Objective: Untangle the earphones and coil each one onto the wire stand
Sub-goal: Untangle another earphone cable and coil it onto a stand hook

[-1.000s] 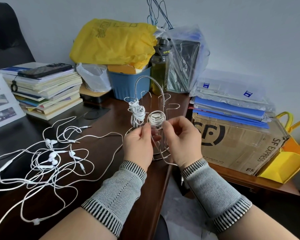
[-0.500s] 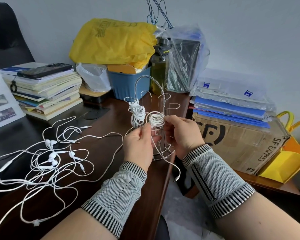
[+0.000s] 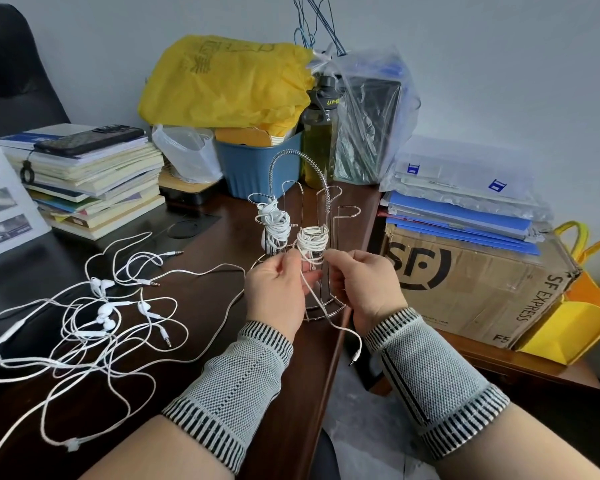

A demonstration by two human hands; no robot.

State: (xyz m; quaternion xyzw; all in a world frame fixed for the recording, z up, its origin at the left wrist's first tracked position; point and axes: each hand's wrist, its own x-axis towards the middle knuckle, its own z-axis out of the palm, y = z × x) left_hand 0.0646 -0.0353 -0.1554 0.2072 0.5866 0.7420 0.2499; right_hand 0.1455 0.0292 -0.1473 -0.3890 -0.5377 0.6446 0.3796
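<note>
Where the desk (image 3: 291,393) ends, both hands (image 3: 326,289) seemingly pinch cord (image 3: 312,247).

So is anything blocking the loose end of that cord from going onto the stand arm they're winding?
Nothing visible: the loose tail hangs free off the desk edge, below the coil held between both hands.

Both forearms reach in from the near edge, each wrist in a grey knit cuff. The left hand (image 3: 277,289) and right hand (image 3: 362,285) are raised side by side, backs toward the camera, fingers curled inward, both pinching a thin white cord (image 3: 314,292) between them.
</note>
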